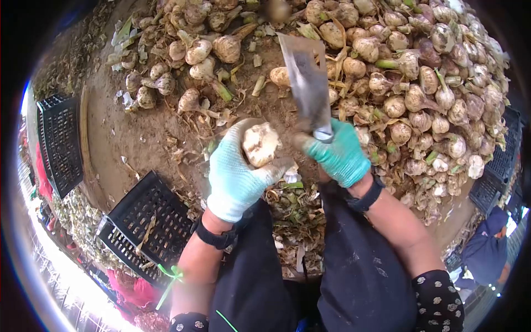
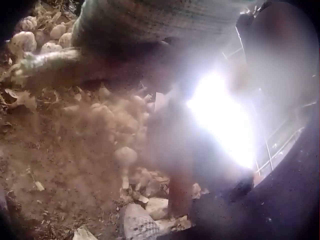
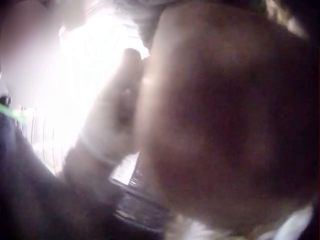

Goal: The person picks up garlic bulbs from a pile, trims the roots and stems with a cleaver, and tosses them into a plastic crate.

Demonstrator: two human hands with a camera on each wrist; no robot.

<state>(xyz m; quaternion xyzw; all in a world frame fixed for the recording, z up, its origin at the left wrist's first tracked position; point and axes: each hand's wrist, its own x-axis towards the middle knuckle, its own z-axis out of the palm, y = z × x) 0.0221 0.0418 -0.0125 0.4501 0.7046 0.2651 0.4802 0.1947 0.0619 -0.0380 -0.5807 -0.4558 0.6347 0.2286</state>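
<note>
In the head view my gloved left hand (image 1: 235,180) holds a garlic bulb (image 1: 261,145) with its pale, trimmed face turned up. To the right of it, my gloved right hand (image 1: 342,156) grips the handle of a cleaver (image 1: 306,74), whose broad blade points up and away from me. The blade stands apart from the bulb. In the left wrist view the glove (image 2: 155,22) crosses the top, and glare washes out the right side. Dark blur and glare fill most of the right wrist view.
A large heap of garlic bulbs (image 1: 423,105) spreads at the right, with more loose bulbs (image 1: 199,52) at upper left. Black plastic crates (image 1: 149,218) stand at the left. Cut stalks and husks (image 1: 298,221) litter the soil between my legs. Another person (image 1: 487,249) is at far right.
</note>
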